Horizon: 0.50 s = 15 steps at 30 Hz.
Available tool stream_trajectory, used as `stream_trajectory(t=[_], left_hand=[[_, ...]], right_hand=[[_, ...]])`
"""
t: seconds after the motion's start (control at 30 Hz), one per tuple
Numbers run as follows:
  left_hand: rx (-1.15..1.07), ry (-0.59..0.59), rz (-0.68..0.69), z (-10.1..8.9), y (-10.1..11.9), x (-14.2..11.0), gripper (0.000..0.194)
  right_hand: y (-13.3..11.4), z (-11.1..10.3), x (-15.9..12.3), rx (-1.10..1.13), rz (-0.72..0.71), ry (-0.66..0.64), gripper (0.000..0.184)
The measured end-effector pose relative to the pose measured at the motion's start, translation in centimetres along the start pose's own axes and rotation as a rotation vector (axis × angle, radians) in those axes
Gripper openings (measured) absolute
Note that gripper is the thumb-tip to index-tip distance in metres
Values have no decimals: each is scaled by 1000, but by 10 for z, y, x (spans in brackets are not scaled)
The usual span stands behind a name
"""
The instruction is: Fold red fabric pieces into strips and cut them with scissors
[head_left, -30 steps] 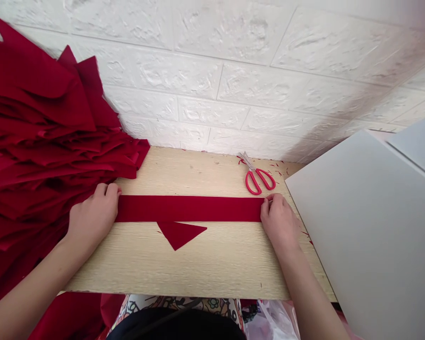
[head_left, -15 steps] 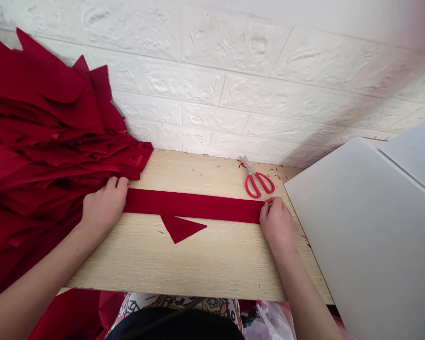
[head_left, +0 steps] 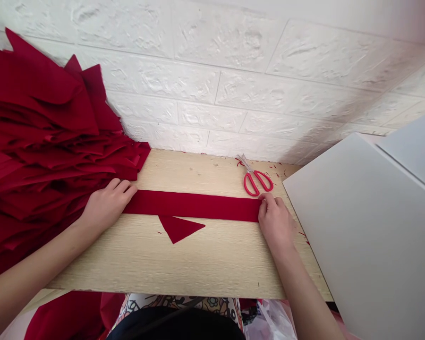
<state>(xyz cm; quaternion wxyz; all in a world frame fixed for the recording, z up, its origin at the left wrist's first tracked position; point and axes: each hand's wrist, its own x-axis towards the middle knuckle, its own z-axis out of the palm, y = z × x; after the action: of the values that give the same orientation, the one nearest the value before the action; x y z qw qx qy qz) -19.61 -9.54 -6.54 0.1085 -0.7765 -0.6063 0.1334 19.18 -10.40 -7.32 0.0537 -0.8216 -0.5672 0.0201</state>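
A long, flat strip of dark red fabric [head_left: 194,205] lies stretched from side to side across the wooden table [head_left: 212,264]. At its left end is my left hand [head_left: 109,200], fingers close together and closed on the fabric; the thumb is hidden. My right hand [head_left: 276,219] pinches the strip's right end between thumb and curled fingers. A small triangular red fabric scrap [head_left: 181,229] pokes out from below the strip's near edge. Just beyond my right hand rest scissors [head_left: 255,179] with red handles, their blades pointing toward the wall.
A big heap of red fabric [head_left: 49,141] fills the left side, against the white brick-patterned wall [head_left: 198,61]. On the right stands a white panel [head_left: 368,226]. Small red trimmings [head_left: 276,170] are scattered near the scissors. Below the table edge hangs a clear plastic bag [head_left: 272,321].
The strip's left end has shifted away from me, so the strip now slants slightly. My left hand has moved inward along it, its fingers reaching further over. My right hand keeps its pinch.
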Motion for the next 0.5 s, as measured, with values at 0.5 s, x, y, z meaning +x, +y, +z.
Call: stream_trajectory(t=[0.5], left_hand=[[-21,285,86,-53,27,20,36]], right_hand=[[0,3,0,17,4,26,31]])
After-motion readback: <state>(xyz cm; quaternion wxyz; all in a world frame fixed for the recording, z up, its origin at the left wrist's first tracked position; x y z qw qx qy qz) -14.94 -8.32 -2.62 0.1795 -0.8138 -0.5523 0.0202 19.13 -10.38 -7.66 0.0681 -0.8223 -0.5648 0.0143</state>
